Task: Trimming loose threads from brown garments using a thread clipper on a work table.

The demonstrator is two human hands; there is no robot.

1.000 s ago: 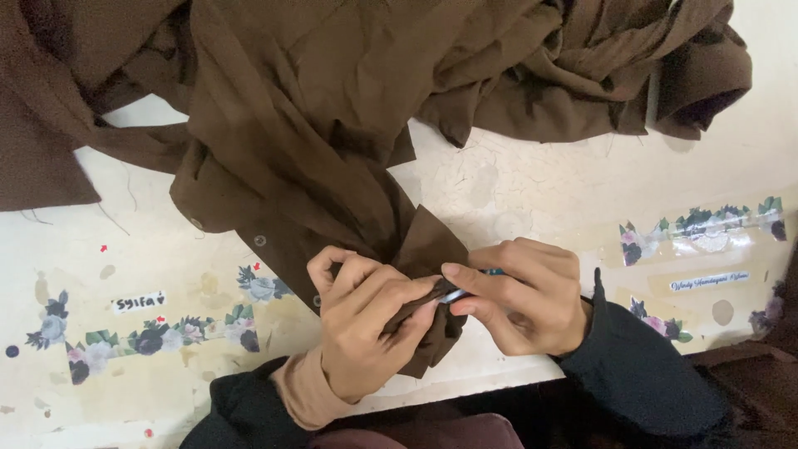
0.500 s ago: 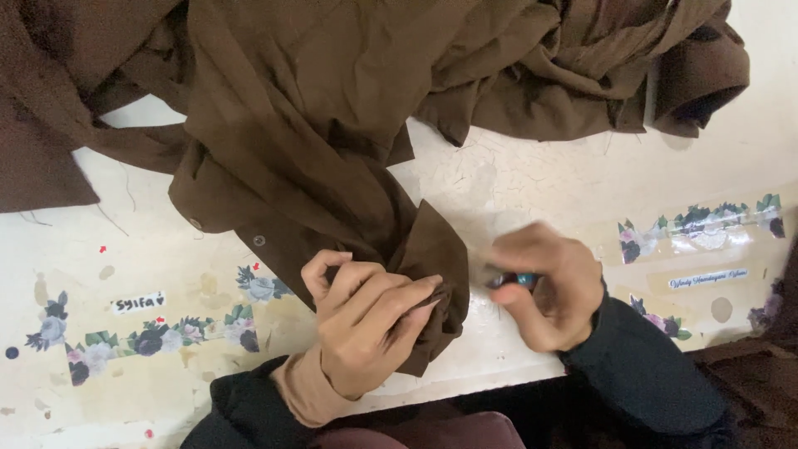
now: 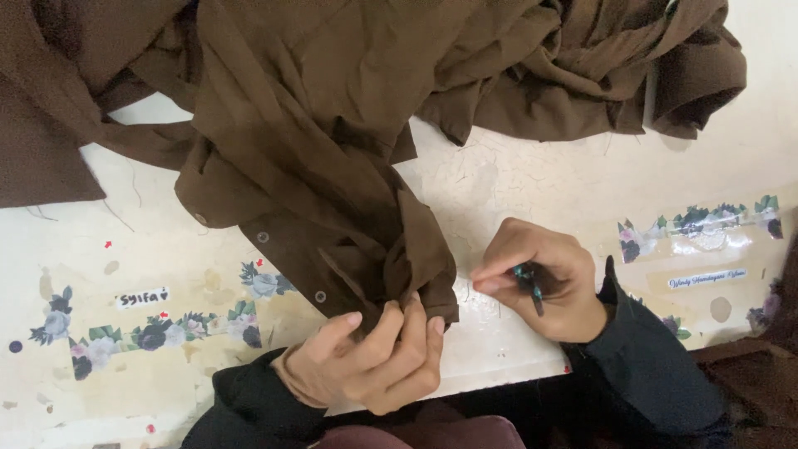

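A large brown garment (image 3: 349,108) with small buttons along one edge lies bunched across a white table (image 3: 549,187). My left hand (image 3: 378,353) grips a folded end of the brown garment near the table's front edge. My right hand (image 3: 544,283) is just right of that fold, apart from the cloth, and pinches a small dark teal tool (image 3: 529,287) between thumb and fingers. The tool's tip is hidden by my fingers. Both wrists wear dark sleeves.
The cracked white tabletop carries flower stickers at the left (image 3: 158,333) and the right (image 3: 706,220), with small label strips beside them. The garment covers most of the table's far half. Dark cloth lies at the lower right corner (image 3: 756,382).
My right hand has pulled away to the right from the fold with the small tool. My left hand has shifted its grip lower on the cloth end.
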